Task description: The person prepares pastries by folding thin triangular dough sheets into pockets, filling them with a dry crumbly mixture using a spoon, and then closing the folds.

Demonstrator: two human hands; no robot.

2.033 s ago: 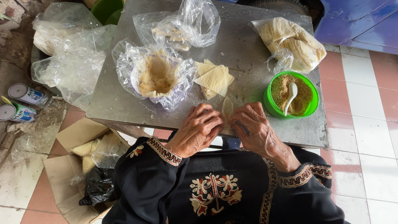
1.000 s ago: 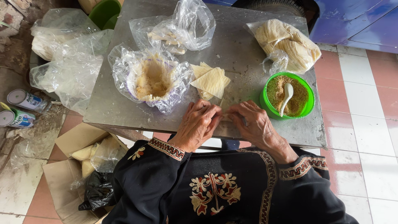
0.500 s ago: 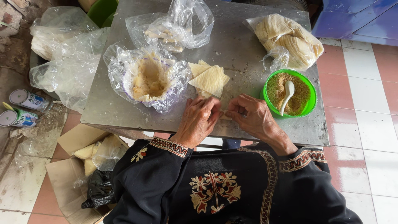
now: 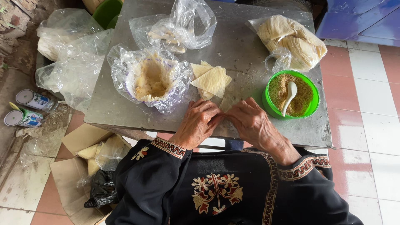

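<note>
Both hands rest at the near edge of the metal table (image 4: pixel 125 100), fingertips meeting. The left hand (image 4: pixel 200 123) and the right hand (image 4: pixel 250 123) are curled over a pale wrapper (image 4: pixel 226 104) that lies flat on the table; only its far corner shows between the knuckles. The fingers of both hands are bent and pressed down onto it, pinching or folding it; how firm the grasp is cannot be told, since the fingertips are hidden.

Just beyond the hands lies a stack of wrappers (image 4: pixel 212 80), triangular, pale yellow, loosely fanned. The stack touches the plastic-lined bowl (image 4: pixel 152 79) to its left, which holds a crumbly yellowish filling hollowed in the middle.

To the right of the hands, near the right hand but apart from it, stands a green bowl (image 4: pixel 268 104) of brown granular matter with a white spoon (image 4: pixel 289 93) resting in it, handle toward the person.

At the far side of the table lie a clear bag (image 4: pixel 183 25), partly open with some pale pieces inside, and, at the far right corner, a tied bag of wrappers (image 4: pixel 291 39).

On the floor to the left lie crumpled plastic bags (image 4: pixel 66 58), two cans (image 4: pixel 27 108) on their sides, and an open cardboard box (image 4: pixel 79 166) with plastic and pale pieces inside. The person wears black embroidered sleeves (image 4: pixel 166 150).
</note>
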